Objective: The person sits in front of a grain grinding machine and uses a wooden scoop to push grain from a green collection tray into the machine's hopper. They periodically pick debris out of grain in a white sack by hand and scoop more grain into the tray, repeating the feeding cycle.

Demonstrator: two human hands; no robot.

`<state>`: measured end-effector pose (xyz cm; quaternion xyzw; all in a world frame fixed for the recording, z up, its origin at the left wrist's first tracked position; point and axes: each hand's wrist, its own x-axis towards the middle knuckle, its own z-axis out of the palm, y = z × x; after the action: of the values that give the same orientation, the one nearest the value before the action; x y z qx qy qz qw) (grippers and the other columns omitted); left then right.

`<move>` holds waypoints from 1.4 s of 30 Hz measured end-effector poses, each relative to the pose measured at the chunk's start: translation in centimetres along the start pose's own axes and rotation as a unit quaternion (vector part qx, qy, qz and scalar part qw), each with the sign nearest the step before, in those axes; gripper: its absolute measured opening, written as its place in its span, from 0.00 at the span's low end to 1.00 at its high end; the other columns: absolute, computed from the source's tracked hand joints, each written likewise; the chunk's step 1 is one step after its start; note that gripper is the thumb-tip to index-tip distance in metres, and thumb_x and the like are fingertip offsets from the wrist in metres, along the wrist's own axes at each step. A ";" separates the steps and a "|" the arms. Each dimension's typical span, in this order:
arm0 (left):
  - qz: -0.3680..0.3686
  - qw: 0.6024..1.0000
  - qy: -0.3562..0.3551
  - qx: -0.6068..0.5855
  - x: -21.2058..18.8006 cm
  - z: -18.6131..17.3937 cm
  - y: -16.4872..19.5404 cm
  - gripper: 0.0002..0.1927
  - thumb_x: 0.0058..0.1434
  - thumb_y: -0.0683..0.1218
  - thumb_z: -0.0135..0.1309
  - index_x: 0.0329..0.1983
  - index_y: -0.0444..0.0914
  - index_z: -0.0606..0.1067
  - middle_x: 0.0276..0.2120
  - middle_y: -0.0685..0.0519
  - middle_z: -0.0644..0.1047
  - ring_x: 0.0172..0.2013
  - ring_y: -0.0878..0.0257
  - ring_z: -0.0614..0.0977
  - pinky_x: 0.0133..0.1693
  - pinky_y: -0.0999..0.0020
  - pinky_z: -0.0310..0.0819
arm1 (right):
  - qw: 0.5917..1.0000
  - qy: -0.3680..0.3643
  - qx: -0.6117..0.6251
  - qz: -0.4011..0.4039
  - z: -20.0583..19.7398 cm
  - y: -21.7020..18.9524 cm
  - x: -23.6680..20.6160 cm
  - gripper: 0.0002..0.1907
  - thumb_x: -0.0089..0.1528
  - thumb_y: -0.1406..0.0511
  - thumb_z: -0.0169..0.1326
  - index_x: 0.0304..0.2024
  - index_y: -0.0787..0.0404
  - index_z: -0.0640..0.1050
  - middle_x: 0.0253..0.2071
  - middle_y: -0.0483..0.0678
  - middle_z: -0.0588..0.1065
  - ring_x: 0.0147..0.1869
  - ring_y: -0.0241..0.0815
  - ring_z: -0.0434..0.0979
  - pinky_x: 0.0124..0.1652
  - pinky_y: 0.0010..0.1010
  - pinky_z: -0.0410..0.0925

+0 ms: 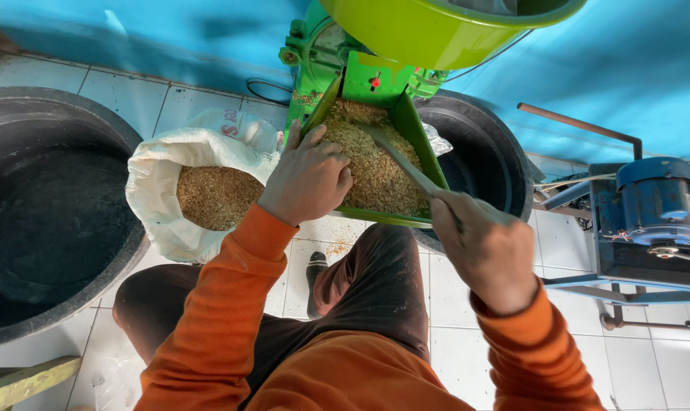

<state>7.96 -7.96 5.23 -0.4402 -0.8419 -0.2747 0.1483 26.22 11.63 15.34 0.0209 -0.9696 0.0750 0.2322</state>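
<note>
Our left hand [307, 183] rests fingers bent on the green chute's [425, 141] left edge, beside the grain [375, 167]; our right hand [486, 247] grips a metal scraper [402, 161] lying in it; a white sack [162, 164] stands left.

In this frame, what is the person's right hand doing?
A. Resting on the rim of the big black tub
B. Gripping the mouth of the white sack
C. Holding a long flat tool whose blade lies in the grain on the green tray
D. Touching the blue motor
C: the right hand grips a flat scraper that reaches into the grain heaped on the green tray, while the left hand rests on the tray's near-left edge.
</note>
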 end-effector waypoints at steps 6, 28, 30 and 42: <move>0.006 1.000 0.001 0.006 -0.1 -0.1 0.0 0.11 0.60 0.47 0.54 0.33 0.37 0.83 0.39 0.45 0.81 0.58 0.39 0.74 0.65 0.30 0.53 | 0.988 0.098 -0.116 -0.029 4.7 -0.1 3.1 0.07 0.68 0.62 0.58 0.40 0.57 0.84 0.20 0.46 0.74 0.16 0.41 0.70 0.19 0.32 0.63; 0.000 1.000 -0.010 -0.011 0.0 -0.6 0.2 0.12 0.61 0.47 0.53 0.39 0.36 0.84 0.42 0.46 0.82 0.59 0.39 0.73 0.66 0.33 0.52 | 0.986 -0.145 -0.078 0.020 -9.7 4.6 2.4 0.13 0.65 0.57 0.57 0.44 0.56 0.86 0.14 0.47 0.74 0.12 0.40 0.66 0.17 0.32 0.60; -0.001 1.000 -0.010 -0.010 0.0 -0.6 0.2 0.12 0.61 0.47 0.53 0.38 0.37 0.84 0.41 0.46 0.82 0.59 0.39 0.74 0.66 0.34 0.52 | 0.992 -0.107 -0.059 -0.009 -8.5 2.4 3.2 0.12 0.67 0.59 0.57 0.45 0.58 0.86 0.17 0.48 0.73 0.14 0.38 0.66 0.18 0.31 0.60; 0.011 1.000 0.007 -0.008 -0.1 -0.3 -0.1 0.10 0.61 0.46 0.54 0.33 0.37 0.83 0.39 0.46 0.81 0.58 0.39 0.74 0.66 0.32 0.53 | 1.000 -0.007 -0.013 -0.018 -4.5 -0.2 2.5 0.10 0.69 0.64 0.56 0.44 0.62 0.85 0.21 0.46 0.76 0.14 0.35 0.67 0.17 0.29 0.60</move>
<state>7.95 -8.21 5.41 -0.4487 -0.8339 -0.2825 0.1533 26.02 12.12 20.42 0.0358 -0.9714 0.0577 0.2274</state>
